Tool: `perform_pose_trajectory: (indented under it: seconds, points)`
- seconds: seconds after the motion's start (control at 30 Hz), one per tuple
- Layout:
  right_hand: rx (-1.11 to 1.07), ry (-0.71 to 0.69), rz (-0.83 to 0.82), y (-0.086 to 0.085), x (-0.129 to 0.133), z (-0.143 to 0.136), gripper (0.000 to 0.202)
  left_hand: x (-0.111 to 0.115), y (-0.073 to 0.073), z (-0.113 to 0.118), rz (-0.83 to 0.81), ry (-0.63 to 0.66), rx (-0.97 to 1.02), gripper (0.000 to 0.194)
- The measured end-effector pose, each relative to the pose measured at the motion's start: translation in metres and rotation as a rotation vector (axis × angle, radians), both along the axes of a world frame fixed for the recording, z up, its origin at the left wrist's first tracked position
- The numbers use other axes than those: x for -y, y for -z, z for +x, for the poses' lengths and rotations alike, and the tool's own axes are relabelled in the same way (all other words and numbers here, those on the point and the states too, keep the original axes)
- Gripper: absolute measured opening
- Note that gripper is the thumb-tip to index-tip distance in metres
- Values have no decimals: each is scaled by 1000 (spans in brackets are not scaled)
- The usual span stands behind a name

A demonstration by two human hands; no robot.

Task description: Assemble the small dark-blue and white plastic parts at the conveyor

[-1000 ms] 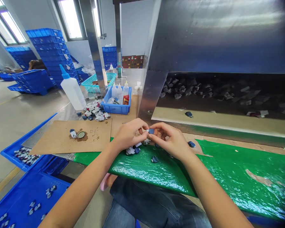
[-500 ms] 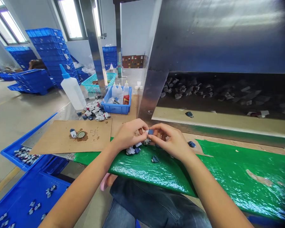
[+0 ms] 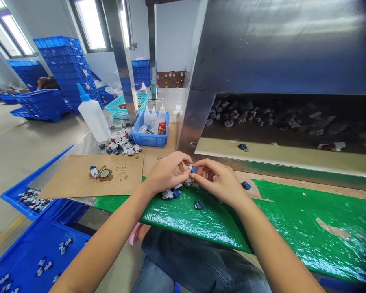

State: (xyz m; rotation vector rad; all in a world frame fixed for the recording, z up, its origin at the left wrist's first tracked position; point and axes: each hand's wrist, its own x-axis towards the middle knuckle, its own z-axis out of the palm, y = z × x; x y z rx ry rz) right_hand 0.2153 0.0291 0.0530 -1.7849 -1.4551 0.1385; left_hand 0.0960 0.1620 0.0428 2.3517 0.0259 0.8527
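Observation:
Between the fingertips of both hands is a small blue-and-white piece (image 3: 193, 169), its exact kind too small to make out. My left hand (image 3: 170, 171) pinches its white side, and my right hand (image 3: 217, 176) grips the blue side with thumb and forefinger. Just beneath the hands, several similar blue-and-white pieces (image 3: 171, 193) lie on the green covering (image 3: 183, 215). A single dark blue piece (image 3: 199, 204) rests apart, nearer the front edge. Another dark blue piece (image 3: 246, 185) sits right of my right hand.
Cardboard (image 3: 64, 179) at left carries a bottle cap (image 3: 104, 173) in a brown stain. Behind it are a heap of pieces (image 3: 122, 142), a large squeeze bottle (image 3: 94, 116) and a blue basket (image 3: 151, 139). A metal hood (image 3: 280, 49) stands at right. Blue trays (image 3: 27, 248) sit lower left.
The held piece has turned slightly between the fingertips, with more of its white part showing. Both hands stay almost in the same place.

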Motion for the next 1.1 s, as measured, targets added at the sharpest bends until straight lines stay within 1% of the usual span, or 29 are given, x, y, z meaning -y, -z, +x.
perform_pose_trajectory:
  seconds: [0.1,0.3,0.5,1.1]
  points:
    - [10,-8,12,0,0,0,16,0,1,1,-16,3,39,19]
    - [39,-15,23,-1,2,0,13,1,1,1,3,-5,30,16]
    - [57,-20,10,0,1,0,12,-1,1,1,17,13,34,12]
    - [114,-39,-26,2,0,2,11,0,-1,-1,-32,8,-65,11]
